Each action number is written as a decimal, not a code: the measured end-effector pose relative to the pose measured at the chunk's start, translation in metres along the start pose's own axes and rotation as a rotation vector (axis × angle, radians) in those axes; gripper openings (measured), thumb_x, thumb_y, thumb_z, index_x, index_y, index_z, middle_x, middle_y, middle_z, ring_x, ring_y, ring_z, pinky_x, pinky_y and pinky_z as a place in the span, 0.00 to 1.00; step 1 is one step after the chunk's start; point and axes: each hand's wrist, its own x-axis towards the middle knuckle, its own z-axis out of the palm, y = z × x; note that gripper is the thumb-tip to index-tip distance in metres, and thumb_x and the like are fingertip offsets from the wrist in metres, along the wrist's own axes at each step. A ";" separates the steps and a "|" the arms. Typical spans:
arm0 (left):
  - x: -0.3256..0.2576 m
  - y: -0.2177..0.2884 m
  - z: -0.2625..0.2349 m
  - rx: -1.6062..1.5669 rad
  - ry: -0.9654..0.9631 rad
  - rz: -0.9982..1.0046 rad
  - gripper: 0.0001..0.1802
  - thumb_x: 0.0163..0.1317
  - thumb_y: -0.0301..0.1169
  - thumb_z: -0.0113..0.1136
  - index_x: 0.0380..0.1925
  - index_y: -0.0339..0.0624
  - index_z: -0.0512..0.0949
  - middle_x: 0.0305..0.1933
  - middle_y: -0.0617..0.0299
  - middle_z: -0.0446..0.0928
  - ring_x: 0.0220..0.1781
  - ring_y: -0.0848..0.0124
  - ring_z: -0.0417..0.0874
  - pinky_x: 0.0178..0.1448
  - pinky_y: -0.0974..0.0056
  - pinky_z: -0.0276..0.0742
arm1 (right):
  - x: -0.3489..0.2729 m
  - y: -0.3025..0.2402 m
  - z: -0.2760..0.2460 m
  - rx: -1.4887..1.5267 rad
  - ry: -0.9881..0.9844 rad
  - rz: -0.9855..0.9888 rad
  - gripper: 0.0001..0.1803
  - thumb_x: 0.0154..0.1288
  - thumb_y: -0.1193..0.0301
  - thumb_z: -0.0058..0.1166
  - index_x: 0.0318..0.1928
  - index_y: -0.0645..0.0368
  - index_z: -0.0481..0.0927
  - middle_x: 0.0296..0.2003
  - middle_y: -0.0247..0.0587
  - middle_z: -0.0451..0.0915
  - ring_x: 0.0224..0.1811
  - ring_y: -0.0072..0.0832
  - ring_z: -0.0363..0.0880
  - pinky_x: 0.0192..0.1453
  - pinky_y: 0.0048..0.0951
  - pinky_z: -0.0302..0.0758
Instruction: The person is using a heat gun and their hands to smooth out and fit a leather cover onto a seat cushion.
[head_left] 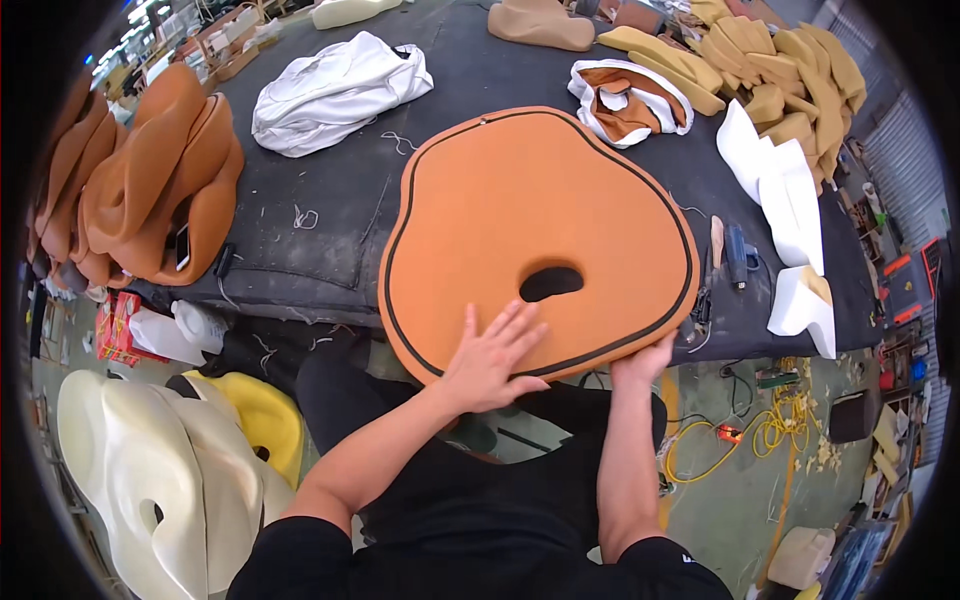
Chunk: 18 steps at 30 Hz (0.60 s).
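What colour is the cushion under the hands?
Orange with a dark border line, in the head view: cushion.

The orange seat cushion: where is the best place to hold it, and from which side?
Probably by the near rim of the orange seat cushion, from the person's side: it overhangs the table edge, so fingers fit under, as the right hand does; the left hand presses on top.

Left hand (490, 362) flat on orange cushion (535, 225), right hand (643, 358) gripping edge

A seat cushion cover (535, 235) lies at the frame's centre on the worktable (330, 250), its lower edge overhanging. Folded fabric (335, 90) sits upper left of it and stacked covers (150, 180) at far left. Foam pieces (780, 70) pile upper right, foam shells (150, 470) lower left.
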 end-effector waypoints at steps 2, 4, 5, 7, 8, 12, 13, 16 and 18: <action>-0.011 -0.032 -0.002 -0.021 -0.026 -0.204 0.47 0.70 0.62 0.58 0.83 0.52 0.61 0.90 0.53 0.49 0.91 0.50 0.45 0.82 0.19 0.34 | 0.007 -0.008 0.001 0.008 0.011 0.001 0.40 0.85 0.37 0.30 0.77 0.53 0.68 0.72 0.42 0.74 0.72 0.43 0.75 0.75 0.47 0.74; -0.032 -0.091 0.005 0.042 0.125 -0.379 0.48 0.71 0.62 0.58 0.84 0.50 0.59 0.91 0.54 0.48 0.91 0.50 0.44 0.83 0.21 0.36 | 0.011 -0.001 0.000 -0.080 0.040 -0.049 0.39 0.85 0.38 0.33 0.77 0.54 0.68 0.71 0.42 0.75 0.72 0.43 0.76 0.74 0.47 0.75; -0.036 -0.109 0.001 -0.025 0.147 -0.495 0.50 0.71 0.62 0.60 0.84 0.49 0.57 0.91 0.52 0.47 0.91 0.48 0.44 0.85 0.25 0.36 | 0.005 0.002 0.005 -0.084 0.048 -0.048 0.36 0.85 0.41 0.40 0.76 0.56 0.69 0.71 0.42 0.76 0.71 0.42 0.77 0.73 0.46 0.76; -0.044 -0.149 0.001 -0.106 0.251 -0.568 0.56 0.68 0.61 0.64 0.85 0.46 0.52 0.90 0.45 0.45 0.91 0.45 0.43 0.87 0.33 0.39 | 0.010 0.002 -0.006 -0.121 -0.005 -0.047 0.35 0.85 0.43 0.43 0.75 0.58 0.70 0.70 0.43 0.77 0.70 0.41 0.78 0.72 0.45 0.76; -0.047 -0.171 0.007 -0.111 0.340 -0.528 0.59 0.66 0.61 0.67 0.86 0.44 0.49 0.90 0.40 0.44 0.91 0.43 0.43 0.88 0.37 0.40 | 0.012 0.004 -0.009 -0.152 -0.062 -0.042 0.34 0.84 0.45 0.46 0.74 0.60 0.70 0.69 0.43 0.77 0.69 0.41 0.79 0.72 0.45 0.77; -0.041 -0.226 0.020 -1.313 0.527 -0.812 0.56 0.69 0.48 0.74 0.85 0.40 0.49 0.86 0.43 0.56 0.83 0.54 0.65 0.80 0.53 0.69 | 0.003 0.004 -0.007 -0.175 -0.089 0.024 0.30 0.83 0.53 0.53 0.71 0.64 0.72 0.65 0.46 0.81 0.65 0.39 0.83 0.69 0.42 0.79; -0.036 -0.231 0.021 -1.472 0.496 -0.755 0.53 0.70 0.46 0.73 0.83 0.39 0.53 0.82 0.46 0.64 0.79 0.56 0.71 0.78 0.54 0.72 | 0.002 0.003 -0.007 -0.212 -0.099 0.002 0.30 0.83 0.54 0.53 0.71 0.64 0.72 0.65 0.46 0.81 0.65 0.39 0.83 0.69 0.42 0.80; -0.024 -0.241 0.040 -1.783 0.512 -0.731 0.38 0.70 0.40 0.72 0.74 0.38 0.69 0.68 0.56 0.81 0.68 0.62 0.82 0.72 0.55 0.78 | -0.002 0.002 -0.004 -0.277 -0.114 -0.080 0.28 0.80 0.63 0.55 0.72 0.66 0.71 0.65 0.47 0.80 0.66 0.40 0.82 0.68 0.44 0.81; -0.022 -0.246 0.050 -1.850 0.441 -0.779 0.31 0.69 0.40 0.70 0.69 0.39 0.75 0.63 0.56 0.84 0.64 0.61 0.85 0.72 0.55 0.78 | -0.008 -0.006 0.006 -0.255 -0.082 -0.118 0.27 0.77 0.69 0.57 0.71 0.65 0.72 0.64 0.47 0.81 0.64 0.40 0.84 0.67 0.43 0.83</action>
